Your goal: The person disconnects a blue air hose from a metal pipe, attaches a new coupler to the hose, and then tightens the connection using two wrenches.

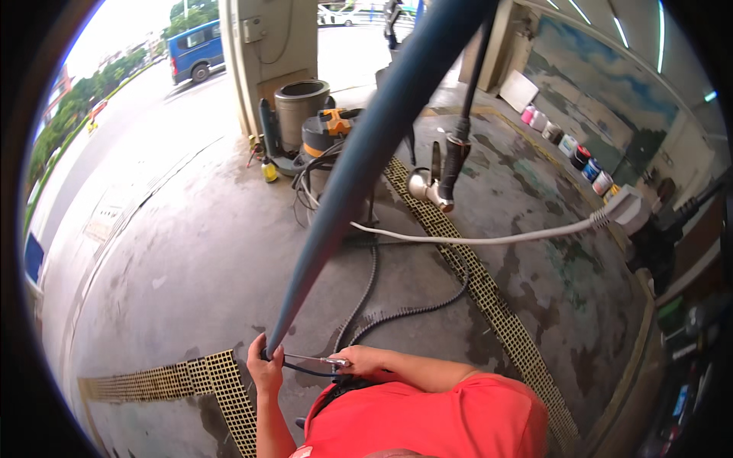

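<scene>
My left hand [265, 368] grips the lower end of a long blue hose [343, 191] that rises diagonally across the view. My right hand [359, 359] is closed on a small metal nozzle tool [334, 361], whose thin rod reaches toward my left hand. A thin dark line [309, 372] runs below the rod between my hands. Above and ahead, a spray gun [434, 189] with a black handle hangs on a dark hose. A white cable with a large plug [622, 210] crosses to the right.
A vacuum [321, 137], metal drum [300, 114] and yellow bottle [269, 170] stand near the pillar [279, 38]. A corrugated hose [412, 309] lies on the floor by drain grates [511, 336]. Containers [580, 156] line the right wall. A blue van [195, 49] is outside, left.
</scene>
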Demonstrator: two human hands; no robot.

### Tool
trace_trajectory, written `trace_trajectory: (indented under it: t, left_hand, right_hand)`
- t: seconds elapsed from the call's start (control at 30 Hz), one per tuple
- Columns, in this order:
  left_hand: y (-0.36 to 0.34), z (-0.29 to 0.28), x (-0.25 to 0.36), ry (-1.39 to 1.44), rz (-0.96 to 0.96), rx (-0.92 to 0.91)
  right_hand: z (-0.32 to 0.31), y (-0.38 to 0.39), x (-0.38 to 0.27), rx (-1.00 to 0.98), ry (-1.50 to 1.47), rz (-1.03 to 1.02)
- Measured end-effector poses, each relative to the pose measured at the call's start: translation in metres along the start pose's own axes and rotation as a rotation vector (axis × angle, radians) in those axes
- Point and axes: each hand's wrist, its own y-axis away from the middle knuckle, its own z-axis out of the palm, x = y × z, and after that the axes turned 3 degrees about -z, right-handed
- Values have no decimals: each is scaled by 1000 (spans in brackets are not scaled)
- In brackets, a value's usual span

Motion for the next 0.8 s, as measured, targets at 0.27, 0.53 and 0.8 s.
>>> trace_trajectory:
  t: [0.27, 0.53, 0.8]
  left_hand:
    - [-90, 21, 0, 158, 72, -127]
    - [-108, 45, 17, 195, -56, -524]
    - [-90, 112, -29, 47, 404, -726]
  right_hand:
    - [-13, 12, 35, 557, 16, 174]
    - [-15, 56, -54, 1007, 79, -90]
    - [-23, 43, -126, 951, 355, -330]
